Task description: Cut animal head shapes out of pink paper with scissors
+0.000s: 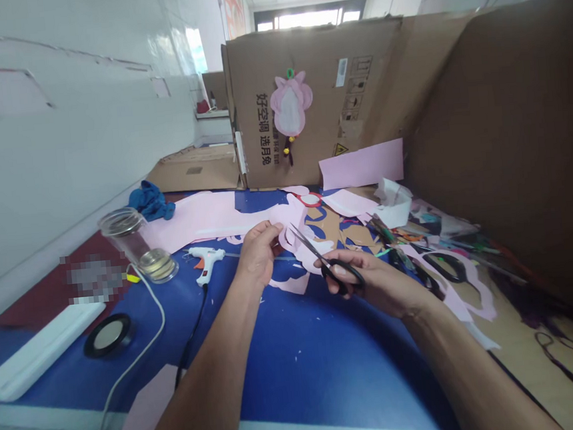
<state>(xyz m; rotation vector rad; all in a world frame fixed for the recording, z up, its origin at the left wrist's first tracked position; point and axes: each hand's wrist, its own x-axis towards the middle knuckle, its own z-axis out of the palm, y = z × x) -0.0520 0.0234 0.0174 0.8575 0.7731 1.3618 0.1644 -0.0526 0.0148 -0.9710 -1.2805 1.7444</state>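
My left hand (261, 252) pinches a scalloped pink paper cutout (294, 214) above the blue table (300, 368). In my right hand (359, 277) is a pair of scissors (312, 245) with black handles, its fingers wrapped round the loops. The blades point up and left, and their tips lie at the cutout; whether they bite into the paper I cannot tell. Beneath and beside the hands lie pink paper scraps (292, 284). A white hot glue gun (209, 262) rests left of my left hand.
Left stand a glass jar (141, 244), a roll of black tape (107, 336), a white power strip (42, 353) and a cable (153, 293). Cardboard (253, 64) walls off the back, bearing a pink flower-shaped ornament (291, 107). Scraps and a tape roll (394, 204) crowd the right.
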